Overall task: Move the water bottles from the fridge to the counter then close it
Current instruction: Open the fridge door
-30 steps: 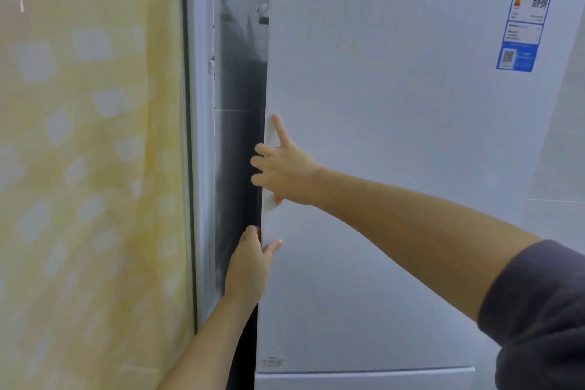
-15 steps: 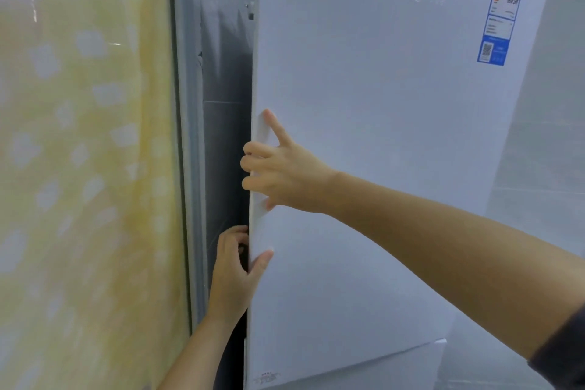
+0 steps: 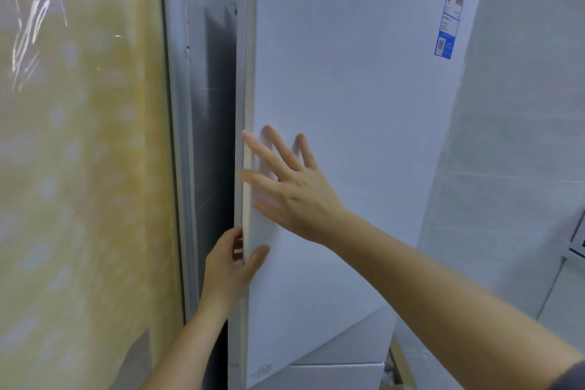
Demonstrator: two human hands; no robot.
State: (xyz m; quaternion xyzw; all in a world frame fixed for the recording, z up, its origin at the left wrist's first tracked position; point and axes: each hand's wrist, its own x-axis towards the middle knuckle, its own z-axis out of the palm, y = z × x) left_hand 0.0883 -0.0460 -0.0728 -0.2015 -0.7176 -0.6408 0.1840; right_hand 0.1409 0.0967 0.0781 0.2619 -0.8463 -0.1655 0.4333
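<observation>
- Fridge door (centre of frame, tall, white): ajar. Free edge at centre-left; bottom corner stands off the lower door at bottom centre.
- Left hand (lower centre): grip pinches the door's free edge, fingers round behind it, thumb on the front face.
- Right hand (centre): grip spread, fingers straight, over the door front just beside the edge. Motion-blurred, so contact w/ the panel can't be told.
- Handling (judged): door is stiff and fairly heavy, hinged at frame right. Face is smooth and slippery, so take hold at the free edge, approx. mid-height, for best leverage. Bottles prob. smooth, perhaps cold and damp; take them round the body.
- Hidden: water bottles not visible, since the door screens the fridge interior and only a dark gap shows at centre-left. Counter not in view. Right arm cut off at lower right.
- Misc.: blue energy label upper right; yellow patterned sheet fills the left; tiled wall at right.
</observation>
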